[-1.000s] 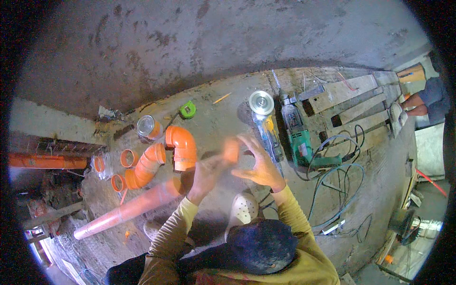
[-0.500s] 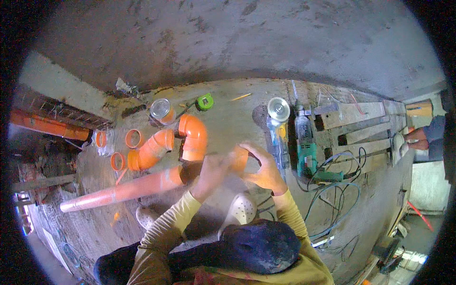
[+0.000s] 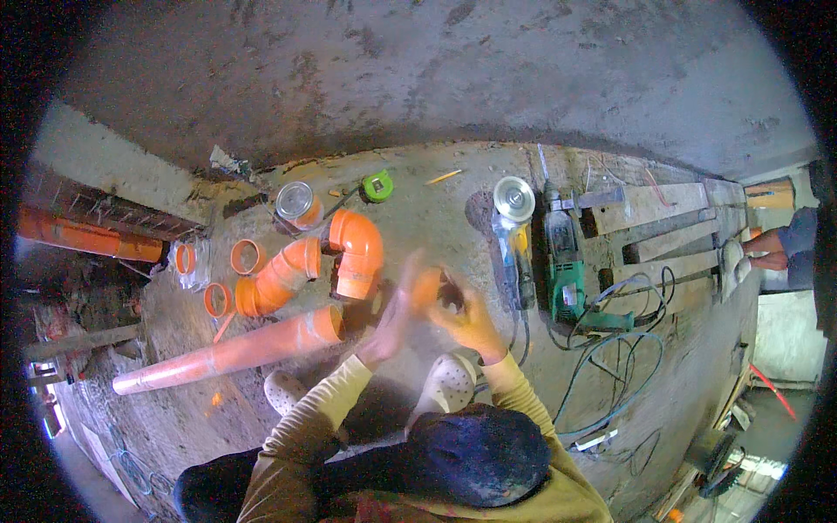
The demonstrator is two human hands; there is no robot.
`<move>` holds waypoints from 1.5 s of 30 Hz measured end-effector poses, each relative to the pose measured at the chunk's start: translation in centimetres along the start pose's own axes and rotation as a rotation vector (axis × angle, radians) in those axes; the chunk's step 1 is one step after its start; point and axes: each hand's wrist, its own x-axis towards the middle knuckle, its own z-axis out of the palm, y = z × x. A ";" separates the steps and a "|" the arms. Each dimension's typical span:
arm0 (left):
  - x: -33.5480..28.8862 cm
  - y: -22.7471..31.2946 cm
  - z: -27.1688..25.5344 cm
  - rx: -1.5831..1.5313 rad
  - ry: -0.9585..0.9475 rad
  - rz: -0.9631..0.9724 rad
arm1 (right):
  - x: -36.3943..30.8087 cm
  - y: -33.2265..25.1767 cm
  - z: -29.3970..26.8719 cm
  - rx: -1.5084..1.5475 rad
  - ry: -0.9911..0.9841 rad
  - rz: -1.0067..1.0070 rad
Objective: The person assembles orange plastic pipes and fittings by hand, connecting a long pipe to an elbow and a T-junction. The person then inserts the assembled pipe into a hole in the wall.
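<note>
In front of my shins I hold a short orange pipe piece (image 3: 425, 289). My right hand (image 3: 475, 322) is closed around its right side, thumb and fingers curled at its open end. My left hand (image 3: 391, 318) is at the piece's left side, its fingers raised and smeared by motion; whether it touches the piece I cannot tell. Just beyond my left hand lies an orange pipe elbow (image 3: 356, 253). Left of my hands a long orange pipe (image 3: 235, 349) lies on the floor, its wide end toward me.
Further left lie an orange bend (image 3: 279, 276), orange rings (image 3: 248, 256) and a can (image 3: 297, 204). A green tape measure (image 3: 377, 186) and pencil (image 3: 443, 176) lie beyond. On the right are an angle grinder (image 3: 514, 228), a green hammer drill (image 3: 565, 279), looping cables (image 3: 623, 375) and boards (image 3: 667, 253). Another person's foot (image 3: 734, 263) is far right.
The short orange pipe piece has shifted slightly left and down, its open end now turned toward my right hand. My left hand's fingers have gone from curled to raised.
</note>
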 end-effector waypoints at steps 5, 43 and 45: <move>2.0 -1.3 3.9 -0.227 0.035 -0.037 | -0.3 11.6 5.0 -0.258 0.320 -0.204; 1.6 -6.4 2.9 -0.122 0.019 -0.206 | -1.7 1.9 1.6 0.229 0.201 0.121; 2.3 -2.9 1.6 0.042 -0.006 -0.157 | -1.6 1.5 0.5 0.280 0.239 0.173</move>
